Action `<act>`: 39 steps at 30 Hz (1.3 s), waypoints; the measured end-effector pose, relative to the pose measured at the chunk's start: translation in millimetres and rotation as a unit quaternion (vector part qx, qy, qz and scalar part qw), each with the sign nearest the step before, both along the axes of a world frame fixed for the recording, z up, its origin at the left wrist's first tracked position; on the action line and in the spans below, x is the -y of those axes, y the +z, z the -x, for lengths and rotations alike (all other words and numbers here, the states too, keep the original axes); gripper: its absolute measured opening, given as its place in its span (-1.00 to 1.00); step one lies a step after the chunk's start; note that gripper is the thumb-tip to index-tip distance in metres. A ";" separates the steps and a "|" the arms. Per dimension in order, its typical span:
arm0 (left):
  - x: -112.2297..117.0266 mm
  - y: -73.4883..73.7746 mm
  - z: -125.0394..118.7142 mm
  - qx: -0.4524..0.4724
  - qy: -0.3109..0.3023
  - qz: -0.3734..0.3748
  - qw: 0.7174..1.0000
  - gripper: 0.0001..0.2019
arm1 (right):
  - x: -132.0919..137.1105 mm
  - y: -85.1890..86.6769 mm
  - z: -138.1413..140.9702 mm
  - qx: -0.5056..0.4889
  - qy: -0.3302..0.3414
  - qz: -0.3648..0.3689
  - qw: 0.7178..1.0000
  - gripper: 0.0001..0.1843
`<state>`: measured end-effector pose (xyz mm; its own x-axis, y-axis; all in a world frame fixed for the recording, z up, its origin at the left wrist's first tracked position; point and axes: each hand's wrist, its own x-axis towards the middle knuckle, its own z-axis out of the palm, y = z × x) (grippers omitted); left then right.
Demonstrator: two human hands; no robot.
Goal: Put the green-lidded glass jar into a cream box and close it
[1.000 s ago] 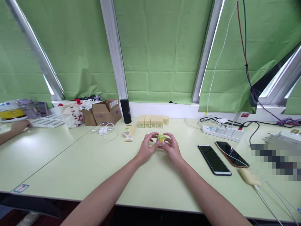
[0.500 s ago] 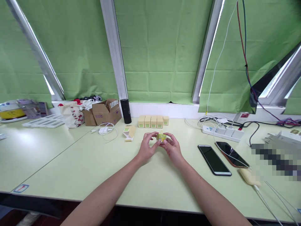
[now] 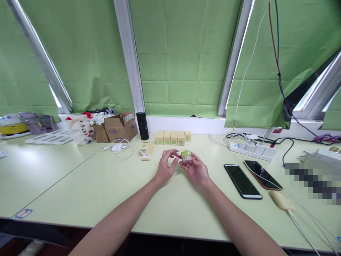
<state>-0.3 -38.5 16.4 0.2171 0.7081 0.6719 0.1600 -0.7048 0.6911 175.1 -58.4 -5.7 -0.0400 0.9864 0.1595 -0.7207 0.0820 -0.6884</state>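
A small clear jar with a green lid (image 3: 185,155) sits in the fingers of my right hand (image 3: 195,169), held just above the pale green table (image 3: 80,185). My left hand (image 3: 166,166) is beside it on the left with its fingers apart and curled, touching nothing I can see. An opened small yellow carton (image 3: 146,150) lies on the table left of my hands. Behind them a row of several closed yellow cartons (image 3: 173,137) stands near the window sill.
Two phones (image 3: 242,180) (image 3: 262,174) lie to the right, with a white power strip (image 3: 253,149) and cables behind them. A black cylinder (image 3: 142,126), cardboard boxes (image 3: 117,127), a printed bag (image 3: 81,130) and a white charger (image 3: 117,147) stand at the back left.
My left hand has let go of the jar and drawn slightly left. My right hand now holds the jar alone, turned lid up. The other person's arm at far left has gone.
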 end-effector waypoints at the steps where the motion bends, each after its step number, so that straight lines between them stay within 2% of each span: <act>1: -0.2 -0.2 0.1 -0.001 0.001 0.000 1.000 -0.74 | 0.4 0.4 0.0 0.001 0.001 0.000 1.000 -0.61; 9: -3.9 -5.7 0.4 -0.011 0.015 0.025 1.000 -0.71 | 8.1 9.9 2.0 0.010 -0.029 0.012 0.999 -0.45; 15: -6.2 -6.5 -1.6 -0.017 0.000 0.061 0.998 -0.58 | 8.9 11.8 3.2 0.079 -0.114 -0.006 0.990 -0.31; 21: -6.1 -6.3 -0.5 -0.001 -0.054 0.110 0.992 -0.42 | 10.8 14.7 6.2 0.188 -0.200 -0.046 0.960 -0.20; 25: -8.1 -8.1 2.7 0.015 -0.091 0.118 0.989 -0.40 | 14.8 14.9 10.4 0.233 -0.218 -0.073 0.945 -0.25; 32: -11.1 -12.4 2.5 0.009 -0.086 0.106 0.991 -0.49 | 18.4 13.9 11.7 0.288 -0.226 -0.118 0.923 -0.36; 36: -10.3 -12.6 2.3 -0.007 -0.056 0.092 0.994 -0.52 | 20.4 16.6 9.3 0.294 -0.232 -0.120 0.919 -0.36; 39: -8.4 -11.0 2.6 -0.026 -0.018 0.081 0.996 -0.55 | 19.6 18.5 4.5 0.295 -0.268 -0.102 0.911 -0.42</act>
<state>-2.9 -30.1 5.4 0.2749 0.7982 0.5361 0.1752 -0.5898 0.7883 170.6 -77.9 12.8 0.3002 0.8420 0.4482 -0.0484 0.4827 -0.8744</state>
